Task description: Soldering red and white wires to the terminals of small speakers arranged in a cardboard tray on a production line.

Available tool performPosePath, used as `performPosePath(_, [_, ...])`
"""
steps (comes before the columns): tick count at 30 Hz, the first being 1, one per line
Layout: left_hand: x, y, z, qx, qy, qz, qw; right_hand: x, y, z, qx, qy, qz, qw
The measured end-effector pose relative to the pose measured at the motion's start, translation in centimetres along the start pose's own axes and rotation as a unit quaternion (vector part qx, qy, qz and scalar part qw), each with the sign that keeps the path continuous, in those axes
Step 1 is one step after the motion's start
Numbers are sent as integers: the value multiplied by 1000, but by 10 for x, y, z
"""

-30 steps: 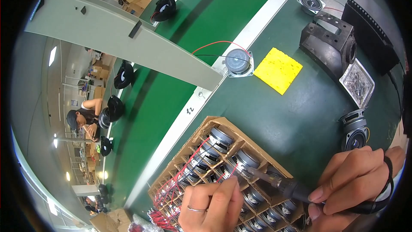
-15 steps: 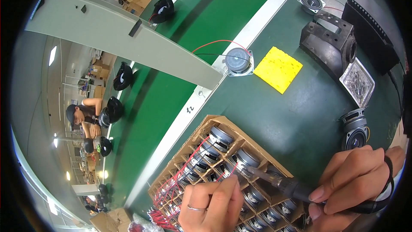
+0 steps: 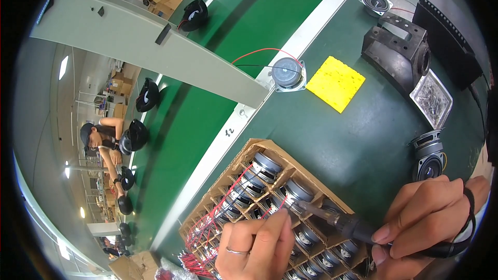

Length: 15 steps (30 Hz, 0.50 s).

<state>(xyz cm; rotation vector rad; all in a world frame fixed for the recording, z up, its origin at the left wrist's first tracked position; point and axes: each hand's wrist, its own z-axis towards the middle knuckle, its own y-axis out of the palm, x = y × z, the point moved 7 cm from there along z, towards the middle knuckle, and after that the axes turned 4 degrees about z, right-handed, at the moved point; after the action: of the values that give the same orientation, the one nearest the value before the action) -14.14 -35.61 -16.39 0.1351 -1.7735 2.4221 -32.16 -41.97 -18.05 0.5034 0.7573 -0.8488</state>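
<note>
My right hand (image 3: 428,223) grips a soldering iron (image 3: 353,226) with a black handle. Its metal tip reaches left to the terminal side of a round speaker (image 3: 299,190) in a divided cardboard box (image 3: 316,179). At that same speaker, my left hand (image 3: 254,246), with a ring on one finger, pinches a thin red wire (image 3: 284,203) near the iron's tip. Several more speakers stand on edge in the box's compartments. Red and black wires (image 3: 205,225) trail from those on the left side. The exact contact at the terminal is too small to tell.
A yellow sponge (image 3: 336,84) lies beyond the box, beside a wired speaker (image 3: 287,74). To the right are a black iron stand (image 3: 397,46), a metal tray (image 3: 431,99) and stacked speakers (image 3: 429,155). A green conveyor (image 3: 207,101) carries black housings; a co-worker (image 3: 104,137) works across it.
My hands and the soldering iron hold nearly the same place. Black housings on the conveyor have shifted slightly, and the co-worker's arm now stretches out toward one of them.
</note>
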Motion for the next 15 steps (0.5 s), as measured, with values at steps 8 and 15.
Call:
performPosePath(8, [-1, 0, 0, -8, 0, 4, 1000, 2, 0, -1, 2, 14, -11, 1000])
performPosePath(15, [1, -1, 1, -6, 4, 11, 1000, 2, 0, -2, 8, -32, 3, 999])
